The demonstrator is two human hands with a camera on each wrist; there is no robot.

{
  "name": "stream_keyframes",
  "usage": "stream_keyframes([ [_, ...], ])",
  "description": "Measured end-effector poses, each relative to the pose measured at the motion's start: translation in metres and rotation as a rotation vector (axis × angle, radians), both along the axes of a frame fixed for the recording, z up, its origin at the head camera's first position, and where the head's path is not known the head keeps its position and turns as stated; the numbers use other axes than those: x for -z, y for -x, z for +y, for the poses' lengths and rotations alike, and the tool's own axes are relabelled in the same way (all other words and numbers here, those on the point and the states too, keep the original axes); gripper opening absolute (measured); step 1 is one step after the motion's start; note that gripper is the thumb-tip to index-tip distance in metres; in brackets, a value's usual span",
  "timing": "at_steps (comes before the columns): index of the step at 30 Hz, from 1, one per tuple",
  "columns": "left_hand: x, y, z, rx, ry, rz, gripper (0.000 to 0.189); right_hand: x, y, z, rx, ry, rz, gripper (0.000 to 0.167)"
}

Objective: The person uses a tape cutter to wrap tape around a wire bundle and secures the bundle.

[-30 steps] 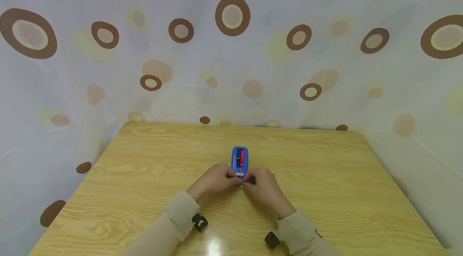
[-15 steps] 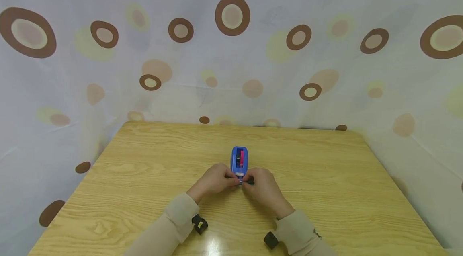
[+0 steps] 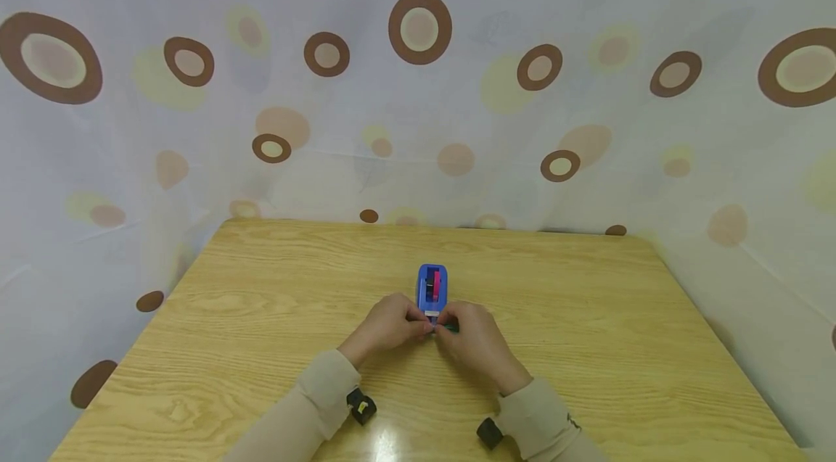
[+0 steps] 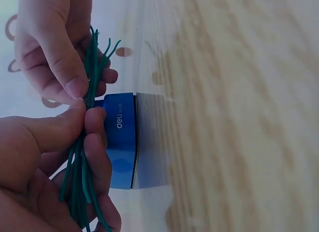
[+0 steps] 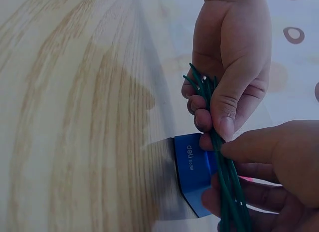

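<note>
The left hand (image 3: 388, 322) and right hand (image 3: 480, 339) sit almost exactly where they were a second ago, the fingers of both pinching a bundle of green strands (image 4: 91, 91) just in front of the blue tape dispenser (image 3: 423, 298) on the bench (image 3: 294, 266). The head view shows only a green scrap of the bundle beside the right hand, plus the pink tape roll (image 3: 437, 286) from above; the left wrist view reveals many thin strands, splayed at both ends, and pale lettering (image 4: 119, 117) on the dispenser.
</note>
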State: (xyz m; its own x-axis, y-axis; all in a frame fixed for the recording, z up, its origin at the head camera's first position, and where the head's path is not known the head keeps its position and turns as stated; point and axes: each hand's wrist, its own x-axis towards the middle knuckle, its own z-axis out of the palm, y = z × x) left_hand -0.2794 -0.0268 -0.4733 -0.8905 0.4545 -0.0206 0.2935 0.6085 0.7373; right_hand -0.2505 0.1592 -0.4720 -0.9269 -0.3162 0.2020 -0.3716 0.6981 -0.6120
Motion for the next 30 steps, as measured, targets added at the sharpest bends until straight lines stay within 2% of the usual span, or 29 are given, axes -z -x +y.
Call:
stream_keyframes([
  [7,0.004,-0.002,0.001,-0.047,-0.043,-0.025,0.012,0.001,0.000,0.000,0.023,0.046,-0.035,0.011],
  [12,0.003,-0.004,0.001,-0.062,-0.050,-0.030,0.012,-0.001,-0.001,-0.001,0.031,0.036,-0.031,0.011],
  [18,0.003,-0.004,-0.001,-0.047,-0.059,-0.025,0.012,0.000,-0.001,0.000,0.018,0.032,-0.029,0.010],
  [24,0.003,-0.004,-0.004,-0.037,-0.083,-0.028,0.012,0.005,0.000,0.001,0.009,0.091,0.001,0.011],
  [30,0.004,-0.001,-0.012,-0.013,-0.148,-0.083,0.011,0.008,-0.001,0.003,-0.012,0.145,0.021,0.010],
])
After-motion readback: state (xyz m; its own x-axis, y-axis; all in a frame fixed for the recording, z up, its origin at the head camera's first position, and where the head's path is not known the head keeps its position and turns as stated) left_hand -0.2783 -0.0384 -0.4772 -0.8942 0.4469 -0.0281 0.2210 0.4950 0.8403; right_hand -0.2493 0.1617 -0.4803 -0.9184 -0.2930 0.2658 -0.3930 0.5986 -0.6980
